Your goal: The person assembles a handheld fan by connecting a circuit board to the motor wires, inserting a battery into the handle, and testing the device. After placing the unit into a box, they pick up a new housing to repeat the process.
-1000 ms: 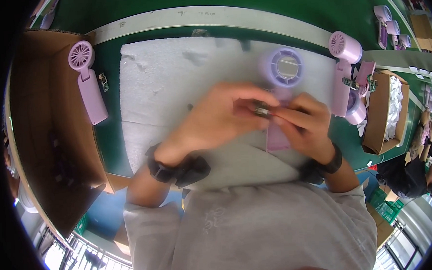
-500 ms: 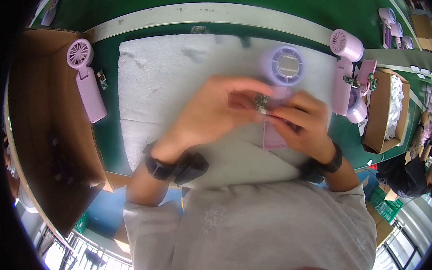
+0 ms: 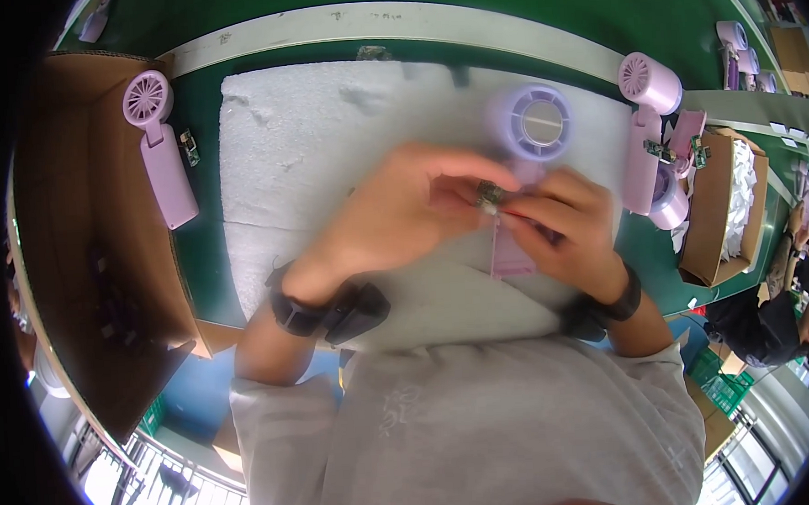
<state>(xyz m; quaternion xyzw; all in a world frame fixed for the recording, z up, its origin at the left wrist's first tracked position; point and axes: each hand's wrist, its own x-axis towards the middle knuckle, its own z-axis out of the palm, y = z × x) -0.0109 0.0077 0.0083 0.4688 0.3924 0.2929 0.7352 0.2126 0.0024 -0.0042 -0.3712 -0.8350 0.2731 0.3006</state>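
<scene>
Head view: the person's left hand point(image 3: 406, 202) and right hand point(image 3: 573, 230) meet over the right half of a white foam block point(image 3: 308, 157), which lies on a green surface point(image 3: 213, 294). The left hand, palm turned toward the right, grips a small circuit board point(image 3: 488, 194) between thumb and fingers. The right hand is bent, its thumb and forefinger drawn together at the board's near right edge; whether they grip it or something finer cannot be told. Beneath the hands, on the foam, lies a lilac handheld fan point(image 3: 541, 125), its round head at the far side and its handle reaching nearer, partly covered by the fingers. Both wrists wear black bands point(image 3: 623, 303). At the left stands a large open cardboard box point(image 3: 124, 130), and near its right edge is a second fan point(image 3: 170, 178) with a slatted head, another board point(image 3: 189, 147) just to its right. Right of the foam sit further pink fan parts point(image 3: 642, 162) in a cluster, with boards point(image 3: 659, 152) among them, near a smaller cardboard box point(image 3: 700, 214) filled with white scraps point(image 3: 739, 198). A pale strip point(image 3: 319, 25) crosses the far side, and more fans point(image 3: 732, 36) show at the far right. Well apart at the right edge is a person in dark clothing point(image 3: 763, 330).
</scene>
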